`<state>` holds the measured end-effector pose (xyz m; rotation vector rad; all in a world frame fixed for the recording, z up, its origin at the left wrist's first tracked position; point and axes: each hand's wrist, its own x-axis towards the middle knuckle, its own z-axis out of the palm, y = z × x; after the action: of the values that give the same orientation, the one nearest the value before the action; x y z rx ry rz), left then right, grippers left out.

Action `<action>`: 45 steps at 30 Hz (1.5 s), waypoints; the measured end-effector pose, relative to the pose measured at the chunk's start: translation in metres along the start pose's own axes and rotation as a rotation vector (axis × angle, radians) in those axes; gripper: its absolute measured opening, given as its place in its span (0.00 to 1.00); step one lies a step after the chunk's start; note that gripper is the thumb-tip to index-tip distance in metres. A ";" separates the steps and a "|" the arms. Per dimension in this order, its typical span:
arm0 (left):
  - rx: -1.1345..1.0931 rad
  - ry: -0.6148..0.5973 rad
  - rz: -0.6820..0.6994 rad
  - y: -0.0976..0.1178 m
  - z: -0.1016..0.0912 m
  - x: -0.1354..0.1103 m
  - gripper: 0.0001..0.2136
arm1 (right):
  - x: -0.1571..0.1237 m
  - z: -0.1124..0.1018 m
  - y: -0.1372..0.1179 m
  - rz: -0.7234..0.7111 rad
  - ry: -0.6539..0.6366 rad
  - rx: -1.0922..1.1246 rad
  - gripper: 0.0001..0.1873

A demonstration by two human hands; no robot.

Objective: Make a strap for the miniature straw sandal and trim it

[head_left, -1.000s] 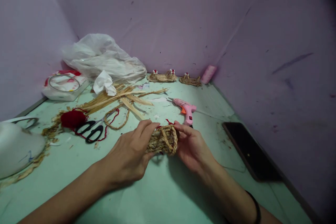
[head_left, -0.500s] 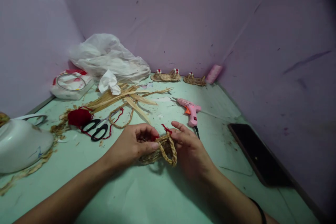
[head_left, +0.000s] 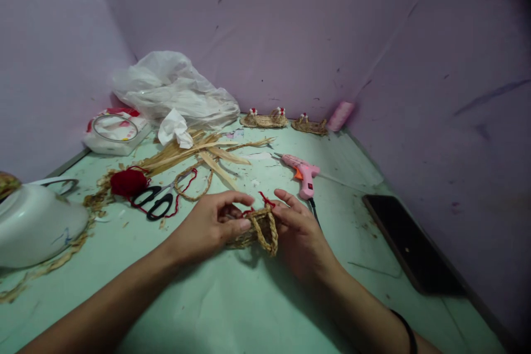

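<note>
A small woven straw sandal [head_left: 259,229] with a braided strap and a bit of red yarn rests on the green tabletop between my hands. My left hand [head_left: 207,227] curls round its left side, thumb and fingers pinching near the red yarn at the strap. From the right, my right hand [head_left: 301,235] holds the strap, fingers bent against it. Both forearms reach in from the bottom edge.
Black scissors [head_left: 153,202], a red yarn ball [head_left: 128,182] and straw strips [head_left: 194,152] lie left of centre. A pink glue gun [head_left: 302,171] lies behind my right hand, a dark phone [head_left: 409,243] at the right. Finished straw sandals [head_left: 265,119], a plastic bag [head_left: 174,91] and a white bowl [head_left: 33,224] line the edges.
The sandal was lifted and cupped in both hands a second ago; it has come down onto the table and been turned, and my left fingers have shifted to the red yarn at the strap.
</note>
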<state>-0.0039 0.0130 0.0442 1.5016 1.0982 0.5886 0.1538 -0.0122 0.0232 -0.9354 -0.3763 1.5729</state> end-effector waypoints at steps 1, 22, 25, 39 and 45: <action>0.000 0.019 -0.014 0.000 0.000 0.000 0.22 | 0.001 0.000 0.000 -0.013 0.009 0.002 0.21; 0.703 0.157 0.341 -0.016 0.001 -0.002 0.25 | 0.008 -0.008 -0.012 -0.037 0.009 -0.126 0.13; 0.573 0.106 0.285 -0.005 -0.012 -0.002 0.18 | 0.016 -0.019 -0.024 -0.166 0.145 -0.447 0.19; 0.471 -0.113 0.077 -0.026 -0.025 0.017 0.23 | 0.036 -0.037 -0.016 -0.322 -0.276 -1.198 0.09; 0.726 0.073 0.122 -0.023 -0.016 0.014 0.10 | 0.037 -0.043 -0.010 -0.414 -0.297 -1.373 0.07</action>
<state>-0.0189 0.0316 0.0233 2.1939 1.3647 0.3344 0.1937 0.0141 -0.0097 -1.4616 -1.8662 0.9152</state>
